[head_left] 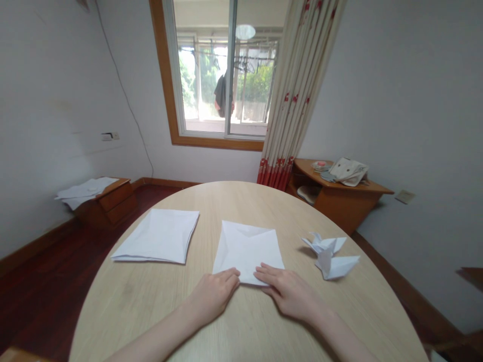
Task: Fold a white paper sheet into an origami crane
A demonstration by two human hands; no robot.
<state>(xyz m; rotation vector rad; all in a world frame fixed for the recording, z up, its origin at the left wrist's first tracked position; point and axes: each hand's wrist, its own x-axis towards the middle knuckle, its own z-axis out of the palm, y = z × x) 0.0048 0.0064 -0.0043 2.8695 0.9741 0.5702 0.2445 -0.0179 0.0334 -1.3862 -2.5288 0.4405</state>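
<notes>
A square sheet of white paper (247,249) with faint creases lies on the round wooden table, in front of me. My left hand (215,294) grips its near left corner, fingers together over the edge and thumb mostly hidden. At the near right corner, my right hand (290,294) has its fingers on top of the paper and its thumb at the near edge. Two folded white paper birds stand to the right, one a bit farther back (324,244) and one nearer (337,267). A stack of white paper squares (158,236) rests to the left.
The round table (151,311) has a curved edge on all visible sides. Beyond it are a low cabinet (116,201) with papers at left, a corner desk (339,201) with a cloth bag (349,171) at right, and a curtain (290,95) beside the window.
</notes>
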